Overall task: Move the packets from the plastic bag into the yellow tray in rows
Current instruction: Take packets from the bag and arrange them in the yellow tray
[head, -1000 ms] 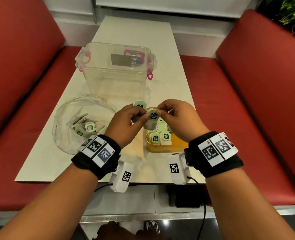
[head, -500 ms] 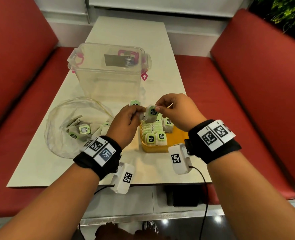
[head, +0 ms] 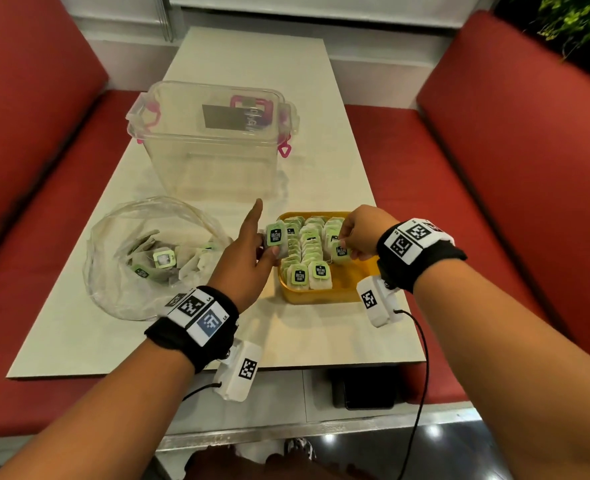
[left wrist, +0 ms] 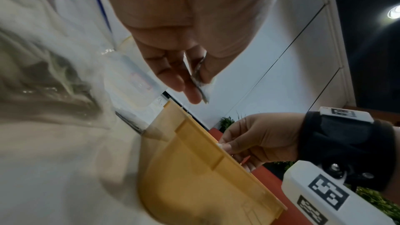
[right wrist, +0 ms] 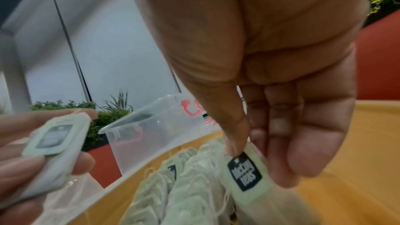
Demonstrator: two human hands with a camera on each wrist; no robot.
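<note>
A: Two packets are in play in the head view. The left hand [head: 248, 251] pinches one packet [head: 274, 234] upright just beside the yellow tray [head: 324, 295], index finger pointing away. The right hand [head: 362, 233] pinches another packet [head: 341, 251] over the third row. The plastic bag [head: 148, 258] on the bench [head: 113, 327] holds more.

B: The risk?

A: Strings could snag, probably dragging a neighbour out of line.

B: And the left wrist view?

A: Thumb and fingers [left wrist: 179, 81] clamp the bag's edge thinly; the packet might slip, since the grip is narrow.

B: The right wrist view?

A: The thumb [right wrist: 233, 136] presses the tag [right wrist: 244, 172] against curled fingers, low over the rows [right wrist: 184, 186]. Pushed down crooked, it may topple them.
</note>
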